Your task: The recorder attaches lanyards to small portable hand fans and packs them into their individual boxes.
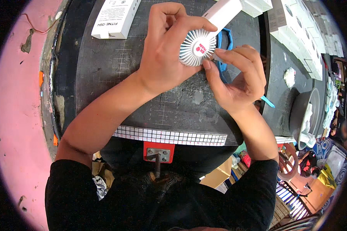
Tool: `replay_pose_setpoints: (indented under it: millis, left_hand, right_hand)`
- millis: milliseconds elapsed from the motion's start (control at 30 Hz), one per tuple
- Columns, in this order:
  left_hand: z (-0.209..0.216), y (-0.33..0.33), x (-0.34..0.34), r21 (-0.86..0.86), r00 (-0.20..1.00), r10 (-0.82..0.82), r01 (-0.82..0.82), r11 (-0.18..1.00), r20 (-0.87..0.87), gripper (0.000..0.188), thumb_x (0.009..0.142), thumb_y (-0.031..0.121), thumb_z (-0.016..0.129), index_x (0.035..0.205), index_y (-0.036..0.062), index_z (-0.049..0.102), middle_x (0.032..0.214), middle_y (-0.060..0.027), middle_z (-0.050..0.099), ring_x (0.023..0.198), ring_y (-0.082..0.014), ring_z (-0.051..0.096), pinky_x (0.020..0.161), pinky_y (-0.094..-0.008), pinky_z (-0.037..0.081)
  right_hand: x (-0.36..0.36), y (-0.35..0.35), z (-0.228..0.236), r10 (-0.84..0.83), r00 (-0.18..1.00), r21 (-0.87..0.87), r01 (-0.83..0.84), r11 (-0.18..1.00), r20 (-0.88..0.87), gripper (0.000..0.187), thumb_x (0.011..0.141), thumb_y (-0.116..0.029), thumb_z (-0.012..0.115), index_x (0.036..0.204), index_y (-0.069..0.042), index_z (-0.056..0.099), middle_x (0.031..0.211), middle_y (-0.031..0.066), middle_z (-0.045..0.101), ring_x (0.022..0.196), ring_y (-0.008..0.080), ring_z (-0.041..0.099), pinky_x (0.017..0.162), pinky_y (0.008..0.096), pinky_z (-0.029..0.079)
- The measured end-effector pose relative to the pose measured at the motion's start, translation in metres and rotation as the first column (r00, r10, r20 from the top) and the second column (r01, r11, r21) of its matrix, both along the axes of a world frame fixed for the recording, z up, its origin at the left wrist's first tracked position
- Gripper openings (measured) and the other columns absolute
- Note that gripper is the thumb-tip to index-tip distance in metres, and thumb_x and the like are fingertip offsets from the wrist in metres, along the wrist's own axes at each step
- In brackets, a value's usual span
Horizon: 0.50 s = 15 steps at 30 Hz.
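Observation:
My left hand (164, 52) is closed around a small white round fan (198, 48), its ribbed grille facing up with a red print at the hub. At the fan's right edge, my right hand (241, 75) has thumb and index finger bent close together in a pinch. What sits between those fingertips, if anything, is too small to make out. A blue strap (229, 38) lies on the table just behind the right fingers. Close past the fan is a long white box (225, 13). The rest of the fan's body is hidden by the left hand.
Another white box (115, 19) lies at the far left of the dark table (104, 63). A checkered paper strip (169, 136) runs along the near edge. Stacked white boxes (297, 34), a grey basin (304, 115) and a light-blue tool (267, 101) are at right.

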<state>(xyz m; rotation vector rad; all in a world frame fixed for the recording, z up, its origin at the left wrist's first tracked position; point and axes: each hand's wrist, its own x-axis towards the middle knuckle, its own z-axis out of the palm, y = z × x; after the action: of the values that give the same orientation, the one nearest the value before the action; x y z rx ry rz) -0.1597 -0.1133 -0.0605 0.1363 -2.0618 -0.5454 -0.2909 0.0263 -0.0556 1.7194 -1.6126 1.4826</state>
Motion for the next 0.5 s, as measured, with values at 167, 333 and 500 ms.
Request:
replay_pose_setpoints:
  millis: [167, 333, 500]
  left_hand:
    - [0.008, 0.000, 0.001, 0.060, 0.997, -0.072, 0.070, 0.996, 0.028, 0.062, 0.057, 0.010, 0.094, 0.115, 0.0117, 0.073, 0.108, -0.0085, 0.051, 0.094, -0.0225, 0.058, 0.077, -0.0327, 0.051]
    - [0.006, -0.001, 0.002, 0.119, 0.983, -0.131, 0.116, 0.986, 0.131, 0.057, 0.063, 0.013, 0.093, 0.116, 0.0097, 0.072, 0.111, -0.0120, 0.052, 0.096, -0.0274, 0.061, 0.080, -0.0368, 0.053]
    - [0.012, 0.001, 0.004, 0.181, 0.963, -0.148, 0.107, 0.978, 0.227, 0.056, 0.067, 0.015, 0.092, 0.117, 0.0064, 0.069, 0.110, -0.0153, 0.052, 0.094, -0.0299, 0.061, 0.080, -0.0393, 0.054]
  right_hand:
    - [-0.004, 0.002, -0.001, -0.042, 0.999, 0.042, 0.043, 0.998, -0.014, 0.035, 0.062, -0.011, 0.093, 0.095, -0.013, 0.083, 0.084, 0.0029, 0.065, 0.075, 0.0185, 0.060, 0.069, 0.0331, 0.044]
    - [-0.016, 0.001, 0.000, 0.021, 0.972, 0.042, -0.012, 0.999, -0.232, 0.036, 0.060, -0.018, 0.093, 0.095, -0.016, 0.085, 0.085, 0.0003, 0.063, 0.076, 0.0176, 0.059, 0.073, 0.0341, 0.047]
    - [-0.016, 0.005, 0.009, -0.012, 0.918, 0.068, 0.042, 0.997, -0.396, 0.031, 0.064, -0.023, 0.089, 0.094, -0.017, 0.084, 0.086, -0.0005, 0.064, 0.078, 0.0183, 0.061, 0.082, 0.0375, 0.051]
